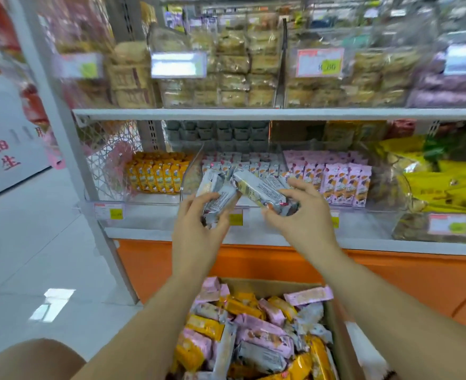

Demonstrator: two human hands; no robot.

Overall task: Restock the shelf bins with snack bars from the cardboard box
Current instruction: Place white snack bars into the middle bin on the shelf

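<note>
We are seeing the cardboard box [267, 283] running off the bottom edge, its front cut away. Up top, the price tags [319, 62] are smearing beyond reading, and the packets [234, 64] behind them are blurring together. The left hand [199, 223] and right hand [306, 215] are covering part of the silver bars [256, 186] they are gripping; the print is too small to read.

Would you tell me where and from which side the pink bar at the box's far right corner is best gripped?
Pinch the pink bar across its narrow width near the middle, coming from above. It lies flat and uppermost in the cardboard box, long edges exposed, so a grip there looks unobstructed.
</note>
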